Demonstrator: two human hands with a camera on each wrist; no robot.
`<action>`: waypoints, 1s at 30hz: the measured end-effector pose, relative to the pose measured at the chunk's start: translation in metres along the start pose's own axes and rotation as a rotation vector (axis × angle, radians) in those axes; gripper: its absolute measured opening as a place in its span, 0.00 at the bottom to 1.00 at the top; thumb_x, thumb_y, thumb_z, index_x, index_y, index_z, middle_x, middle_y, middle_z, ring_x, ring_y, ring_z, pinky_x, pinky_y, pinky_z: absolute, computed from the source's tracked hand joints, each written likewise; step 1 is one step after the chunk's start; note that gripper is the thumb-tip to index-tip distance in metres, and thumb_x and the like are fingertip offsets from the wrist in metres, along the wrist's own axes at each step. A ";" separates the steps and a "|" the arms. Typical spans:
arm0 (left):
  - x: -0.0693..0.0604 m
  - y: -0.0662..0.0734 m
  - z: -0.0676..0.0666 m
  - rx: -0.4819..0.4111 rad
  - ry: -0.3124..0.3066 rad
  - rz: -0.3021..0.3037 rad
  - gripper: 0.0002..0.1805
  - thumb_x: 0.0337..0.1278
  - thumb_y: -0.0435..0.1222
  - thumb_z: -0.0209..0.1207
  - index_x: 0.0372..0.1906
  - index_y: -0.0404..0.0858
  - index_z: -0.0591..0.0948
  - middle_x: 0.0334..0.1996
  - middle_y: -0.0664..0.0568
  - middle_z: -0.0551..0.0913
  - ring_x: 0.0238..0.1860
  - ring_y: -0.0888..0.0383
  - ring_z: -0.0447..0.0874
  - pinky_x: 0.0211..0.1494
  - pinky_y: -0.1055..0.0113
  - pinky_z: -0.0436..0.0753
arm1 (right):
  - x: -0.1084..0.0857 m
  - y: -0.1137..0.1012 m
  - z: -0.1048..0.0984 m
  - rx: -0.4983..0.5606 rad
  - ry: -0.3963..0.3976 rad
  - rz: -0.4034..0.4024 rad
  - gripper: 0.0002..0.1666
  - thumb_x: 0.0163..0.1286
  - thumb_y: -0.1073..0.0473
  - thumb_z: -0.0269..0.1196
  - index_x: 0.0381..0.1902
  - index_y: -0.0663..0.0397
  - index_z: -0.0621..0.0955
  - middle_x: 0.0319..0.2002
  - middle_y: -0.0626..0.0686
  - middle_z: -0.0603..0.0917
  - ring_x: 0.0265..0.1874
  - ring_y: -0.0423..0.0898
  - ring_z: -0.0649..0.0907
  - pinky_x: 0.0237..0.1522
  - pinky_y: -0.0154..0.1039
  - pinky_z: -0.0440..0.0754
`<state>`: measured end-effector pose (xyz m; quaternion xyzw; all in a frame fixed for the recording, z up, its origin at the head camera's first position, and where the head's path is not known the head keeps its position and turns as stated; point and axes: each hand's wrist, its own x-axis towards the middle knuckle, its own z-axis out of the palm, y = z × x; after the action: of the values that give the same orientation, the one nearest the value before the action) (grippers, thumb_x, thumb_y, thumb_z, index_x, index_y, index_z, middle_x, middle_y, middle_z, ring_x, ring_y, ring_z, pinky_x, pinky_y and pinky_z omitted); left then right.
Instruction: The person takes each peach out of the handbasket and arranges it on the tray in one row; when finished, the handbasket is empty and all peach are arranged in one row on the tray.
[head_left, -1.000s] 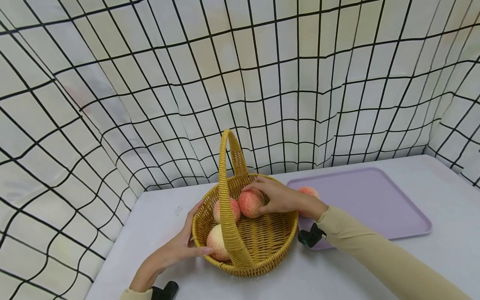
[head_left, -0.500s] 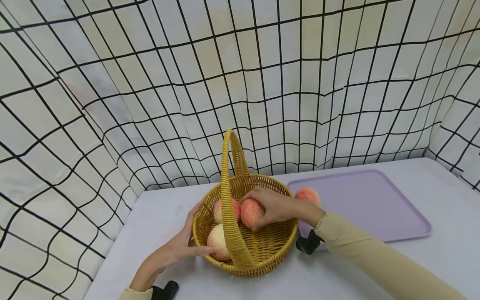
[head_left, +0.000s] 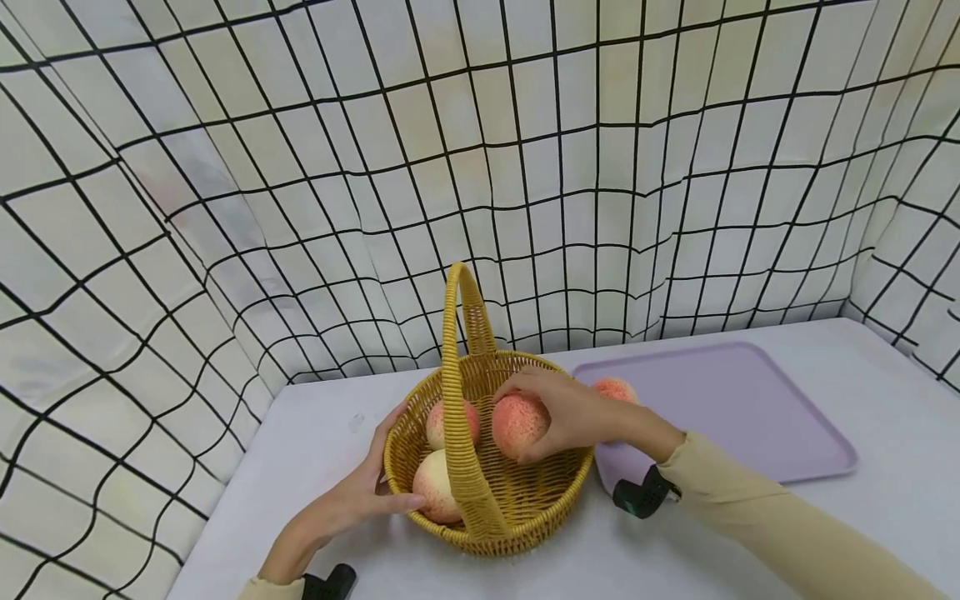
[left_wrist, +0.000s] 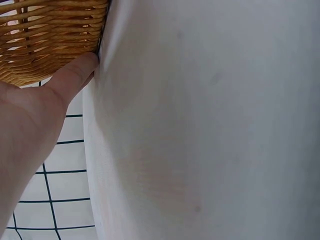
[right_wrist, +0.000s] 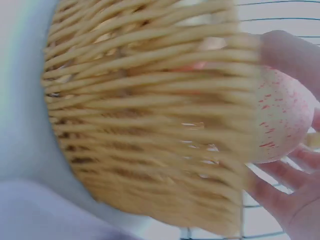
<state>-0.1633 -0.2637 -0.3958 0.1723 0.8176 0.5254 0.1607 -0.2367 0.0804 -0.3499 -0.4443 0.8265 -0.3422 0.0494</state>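
My right hand (head_left: 566, 408) grips a red-and-cream peach (head_left: 519, 425) inside the yellow wicker basket (head_left: 558, 510). In the right wrist view this peach (right_wrist: 282, 117) shows above the basket's rim, thumb and fingers around it. Two more peaches lie at the basket's left side: a reddish one (head_left: 435, 423) partly behind the handle, and a paler one (head_left: 433, 487) nearer the front. My left hand (head_left: 363, 492) holds the basket's left side, its thumb at the rim by the pale peach. The left wrist view shows this hand (left_wrist: 45, 102) against the outer wicker wall (left_wrist: 55, 42).
A light purple tray (head_left: 720, 408) lies right of the basket. One peach (head_left: 615, 388) sits at its left edge, partly hidden by my right forearm. The basket's tall handle (head_left: 453, 375) arches over its middle. A black-grid net (head_left: 555, 183) rises behind the white table (head_left: 322, 433).
My right hand, gripping the peach, has shifted rightward inside the basket, away from the reddish peach at the left. The left hand and basket stay where they were.
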 end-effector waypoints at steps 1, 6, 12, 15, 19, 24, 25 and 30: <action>0.000 0.000 0.000 0.000 0.000 0.004 0.66 0.59 0.43 0.72 0.84 0.58 0.32 0.83 0.35 0.32 0.81 0.29 0.39 0.76 0.34 0.53 | -0.004 -0.002 -0.005 0.023 0.025 -0.001 0.39 0.52 0.53 0.84 0.62 0.48 0.80 0.57 0.48 0.80 0.56 0.47 0.80 0.53 0.44 0.83; -0.002 0.001 0.000 0.003 0.003 0.003 0.66 0.59 0.43 0.73 0.84 0.59 0.32 0.83 0.35 0.32 0.81 0.29 0.40 0.76 0.36 0.52 | -0.026 -0.009 -0.034 0.141 0.140 -0.009 0.42 0.51 0.55 0.85 0.63 0.46 0.79 0.60 0.48 0.80 0.56 0.48 0.81 0.53 0.48 0.85; -0.002 0.002 0.000 0.013 0.011 0.003 0.67 0.58 0.43 0.73 0.85 0.59 0.32 0.83 0.35 0.32 0.81 0.29 0.39 0.76 0.34 0.51 | -0.055 -0.012 -0.070 0.183 0.239 0.018 0.43 0.54 0.58 0.83 0.67 0.47 0.76 0.63 0.46 0.78 0.59 0.47 0.81 0.60 0.54 0.82; -0.002 0.001 0.000 0.017 0.011 -0.002 0.66 0.58 0.43 0.73 0.84 0.59 0.33 0.84 0.37 0.32 0.82 0.30 0.38 0.76 0.33 0.51 | -0.073 -0.008 -0.082 0.156 0.283 0.031 0.43 0.56 0.61 0.82 0.68 0.50 0.75 0.63 0.47 0.79 0.58 0.45 0.80 0.57 0.49 0.85; -0.003 0.001 0.001 0.011 0.008 -0.003 0.66 0.58 0.43 0.73 0.85 0.60 0.33 0.84 0.36 0.32 0.82 0.30 0.38 0.76 0.33 0.52 | -0.100 0.006 -0.091 0.119 0.313 0.068 0.43 0.55 0.64 0.82 0.67 0.51 0.75 0.61 0.47 0.80 0.59 0.40 0.80 0.55 0.39 0.85; -0.003 0.000 0.001 0.007 0.010 -0.001 0.66 0.58 0.44 0.73 0.85 0.60 0.33 0.84 0.36 0.32 0.81 0.29 0.38 0.76 0.32 0.52 | -0.130 0.035 -0.093 0.095 0.304 0.085 0.42 0.53 0.65 0.82 0.65 0.51 0.76 0.60 0.47 0.80 0.58 0.35 0.79 0.53 0.34 0.84; -0.003 0.000 0.001 0.005 0.014 -0.002 0.66 0.58 0.43 0.73 0.85 0.60 0.33 0.84 0.37 0.32 0.82 0.29 0.38 0.76 0.32 0.52 | -0.135 0.042 -0.092 0.092 0.302 0.085 0.42 0.52 0.66 0.83 0.64 0.52 0.77 0.60 0.47 0.81 0.57 0.35 0.80 0.52 0.34 0.84; -0.003 0.000 0.000 -0.005 0.016 -0.010 0.66 0.58 0.43 0.73 0.85 0.61 0.33 0.84 0.37 0.32 0.82 0.30 0.37 0.77 0.34 0.50 | -0.148 0.067 -0.087 0.046 0.279 0.123 0.42 0.52 0.62 0.84 0.64 0.50 0.79 0.59 0.47 0.83 0.56 0.33 0.80 0.51 0.34 0.84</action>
<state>-0.1606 -0.2645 -0.3952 0.1636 0.8185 0.5277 0.1575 -0.2286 0.2642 -0.3578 -0.3400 0.8429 -0.4156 -0.0349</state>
